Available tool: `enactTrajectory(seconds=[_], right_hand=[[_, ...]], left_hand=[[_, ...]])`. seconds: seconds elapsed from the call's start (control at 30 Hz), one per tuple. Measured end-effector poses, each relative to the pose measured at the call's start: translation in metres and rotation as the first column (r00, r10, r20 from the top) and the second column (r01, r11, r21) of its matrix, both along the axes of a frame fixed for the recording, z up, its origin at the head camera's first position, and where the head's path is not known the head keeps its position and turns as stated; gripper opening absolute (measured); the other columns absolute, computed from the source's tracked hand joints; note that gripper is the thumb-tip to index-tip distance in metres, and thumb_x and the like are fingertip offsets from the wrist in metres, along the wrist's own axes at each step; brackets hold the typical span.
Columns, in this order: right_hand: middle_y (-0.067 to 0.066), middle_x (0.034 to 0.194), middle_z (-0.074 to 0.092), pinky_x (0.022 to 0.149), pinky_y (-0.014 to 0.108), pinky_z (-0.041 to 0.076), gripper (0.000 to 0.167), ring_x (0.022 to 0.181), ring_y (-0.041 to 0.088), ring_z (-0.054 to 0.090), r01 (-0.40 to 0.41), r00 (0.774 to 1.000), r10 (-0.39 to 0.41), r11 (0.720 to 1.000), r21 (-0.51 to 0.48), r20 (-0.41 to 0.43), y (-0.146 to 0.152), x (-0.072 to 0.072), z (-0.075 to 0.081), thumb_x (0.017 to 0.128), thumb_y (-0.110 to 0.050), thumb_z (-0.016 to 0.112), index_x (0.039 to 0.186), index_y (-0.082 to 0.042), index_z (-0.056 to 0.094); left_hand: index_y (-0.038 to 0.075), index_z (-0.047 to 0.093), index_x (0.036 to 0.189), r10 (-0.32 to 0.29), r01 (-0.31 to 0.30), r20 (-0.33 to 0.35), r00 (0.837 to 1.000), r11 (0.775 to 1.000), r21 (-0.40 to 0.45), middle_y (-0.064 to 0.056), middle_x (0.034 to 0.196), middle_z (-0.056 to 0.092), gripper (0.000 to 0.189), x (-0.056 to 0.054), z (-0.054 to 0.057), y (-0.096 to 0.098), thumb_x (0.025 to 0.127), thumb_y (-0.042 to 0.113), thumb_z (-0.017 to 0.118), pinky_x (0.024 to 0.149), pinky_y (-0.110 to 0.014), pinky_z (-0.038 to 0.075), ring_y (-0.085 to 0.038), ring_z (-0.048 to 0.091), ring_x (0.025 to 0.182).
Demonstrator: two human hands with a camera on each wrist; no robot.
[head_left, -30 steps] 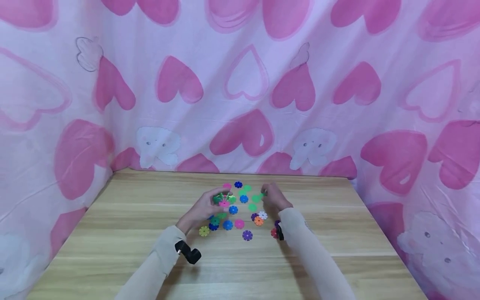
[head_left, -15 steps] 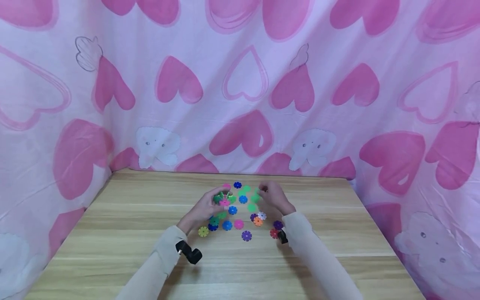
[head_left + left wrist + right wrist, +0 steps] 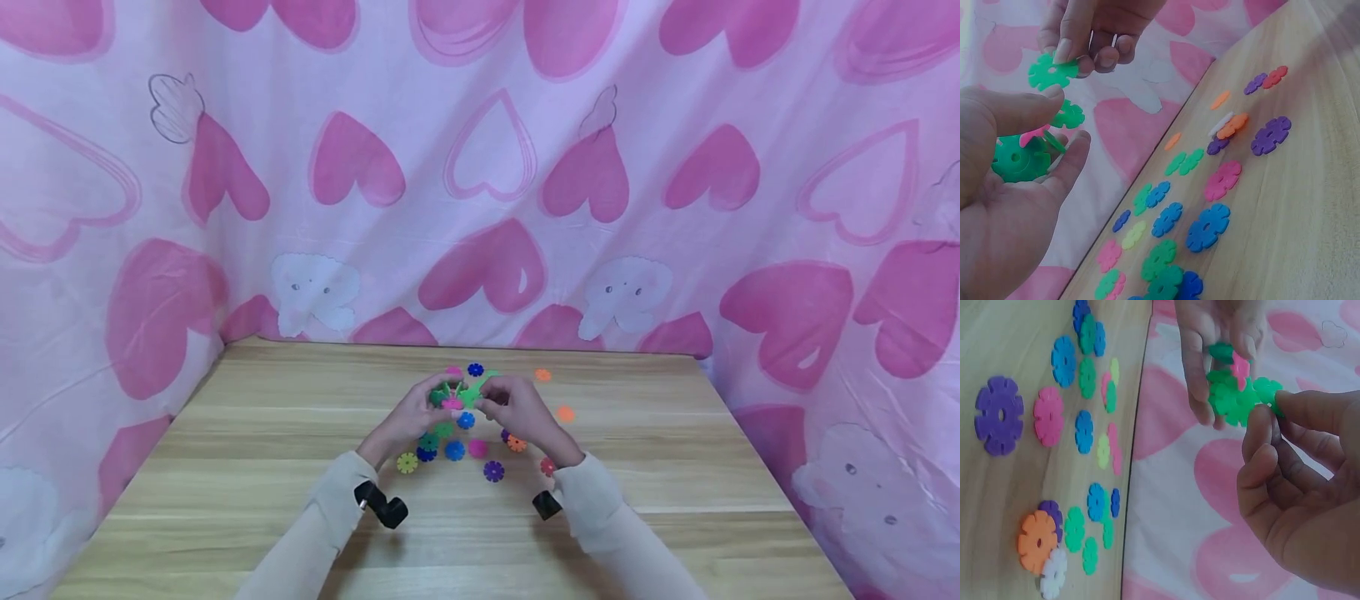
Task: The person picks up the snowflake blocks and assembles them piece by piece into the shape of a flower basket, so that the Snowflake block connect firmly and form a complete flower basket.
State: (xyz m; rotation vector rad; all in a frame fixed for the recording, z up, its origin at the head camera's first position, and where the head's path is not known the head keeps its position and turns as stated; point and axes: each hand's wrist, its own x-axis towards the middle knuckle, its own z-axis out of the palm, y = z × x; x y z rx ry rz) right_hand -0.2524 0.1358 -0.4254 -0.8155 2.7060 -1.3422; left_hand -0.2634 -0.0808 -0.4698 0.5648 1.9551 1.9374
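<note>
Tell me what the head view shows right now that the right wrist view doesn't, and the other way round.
Only the head view shows the red disc, the two lone orange discs toward the right and the black wrist devices.

Only the right wrist view shows the white disc, lying against an orange one.

Both show the left hand holding green and pink pieces, the right hand pinching a green disc, the wooden table and the heart-patterned curtain.

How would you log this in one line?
left fingers: hold disc cluster | right fingers: pinch green disc | table: scattered discs
</note>
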Motion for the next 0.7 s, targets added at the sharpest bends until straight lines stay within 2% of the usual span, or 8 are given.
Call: enactTrajectory(seconds=[0.03, 0.13, 0.27, 0.43, 0.53, 0.57, 0.6, 0.7], right_hand=[[0.005, 0.076, 0.068, 0.056, 0.022, 0.051, 0.009, 0.063, 0.008, 0.056, 0.006, 1.0, -0.006, 1.0, 0.0, 0.001, -0.001, 0.0, -0.001, 0.094, -0.008, 0.068, 0.09, -0.002, 0.072], [0.005, 0.076, 0.069, 0.056, 0.023, 0.05, 0.008, 0.063, 0.009, 0.056, 0.016, 1.0, -0.016, 1.0, -0.003, -0.009, -0.003, 0.0, -0.004, 0.093, -0.008, 0.069, 0.089, -0.002, 0.072], [0.001, 0.073, 0.067, 0.054, 0.022, 0.049, 0.007, 0.06, 0.008, 0.054, 0.049, 0.999, -0.049, 0.999, 0.004, -0.012, -0.005, 0.001, -0.007, 0.093, -0.009, 0.069, 0.086, -0.007, 0.072], [-0.001, 0.068, 0.063, 0.052, 0.02, 0.044, 0.012, 0.058, 0.008, 0.049, 0.074, 0.997, -0.074, 0.997, 0.02, -0.021, -0.006, 0.005, -0.009, 0.093, -0.009, 0.069, 0.082, -0.006, 0.072], [-0.005, 0.063, 0.054, 0.052, 0.018, 0.039, 0.021, 0.057, 0.005, 0.044, 0.07, 0.997, -0.069, 0.997, 0.042, -0.03, -0.007, 0.006, -0.011, 0.094, -0.01, 0.069, 0.073, -0.006, 0.068], [-0.005, 0.062, 0.051, 0.051, 0.017, 0.037, 0.023, 0.057, 0.005, 0.042, 0.066, 0.997, -0.065, 0.997, 0.046, -0.033, -0.007, 0.006, -0.012, 0.094, -0.01, 0.069, 0.071, -0.007, 0.066], [-0.006, 0.061, 0.047, 0.051, 0.017, 0.035, 0.026, 0.056, 0.004, 0.04, 0.063, 0.998, -0.062, 0.997, 0.047, -0.034, -0.007, 0.007, -0.013, 0.094, -0.01, 0.068, 0.069, -0.008, 0.064], [-0.006, 0.06, 0.042, 0.049, 0.017, 0.031, 0.029, 0.055, 0.004, 0.036, 0.061, 0.998, -0.06, 0.998, 0.03, -0.03, -0.009, 0.007, -0.014, 0.094, -0.009, 0.068, 0.066, -0.008, 0.059]], left_hand=[[0.005, 0.041, 0.146, -0.001, 0.001, 0.0, 1.0, 1.0, -0.001, -0.021, 0.147, 0.042, 0.057, 0.0, 0.0, 0.0, 0.094, -0.001, 0.061, 0.094, -0.026, 0.052, -0.016, 0.055, 0.115], [0.005, 0.043, 0.145, -0.006, 0.006, -0.003, 1.0, 1.0, 0.0, -0.023, 0.143, 0.045, 0.055, 0.0, 0.0, 0.001, 0.094, -0.001, 0.062, 0.091, -0.031, 0.056, -0.023, 0.058, 0.11], [0.007, 0.044, 0.144, 0.001, -0.002, -0.007, 1.0, 1.0, -0.009, -0.021, 0.141, 0.046, 0.054, 0.001, 0.0, 0.002, 0.094, 0.002, 0.063, 0.091, -0.035, 0.056, -0.033, 0.058, 0.112], [0.007, 0.041, 0.148, 0.022, -0.022, 0.002, 1.0, 0.999, -0.027, -0.019, 0.148, 0.042, 0.058, 0.002, 0.0, 0.0, 0.095, 0.009, 0.065, 0.095, -0.026, 0.051, -0.017, 0.057, 0.113], [0.008, 0.04, 0.15, 0.031, -0.031, 0.009, 0.999, 0.999, -0.031, -0.018, 0.151, 0.039, 0.06, 0.002, 0.001, -0.002, 0.095, 0.011, 0.065, 0.088, -0.021, 0.049, -0.007, 0.058, 0.098], [0.009, 0.04, 0.15, 0.034, -0.033, 0.011, 0.999, 0.999, -0.03, -0.018, 0.152, 0.038, 0.06, 0.002, 0.001, -0.002, 0.096, 0.012, 0.065, 0.082, -0.02, 0.049, -0.005, 0.057, 0.089], [0.01, 0.04, 0.15, 0.034, -0.033, 0.014, 0.999, 0.999, -0.027, -0.018, 0.152, 0.037, 0.06, 0.002, 0.001, -0.003, 0.096, 0.012, 0.065, 0.081, -0.018, 0.048, -0.003, 0.057, 0.086], [0.01, 0.039, 0.151, 0.031, -0.031, 0.018, 0.999, 0.999, -0.02, -0.018, 0.154, 0.035, 0.061, 0.001, 0.001, -0.003, 0.096, 0.012, 0.065, 0.075, -0.018, 0.047, -0.003, 0.054, 0.074]])
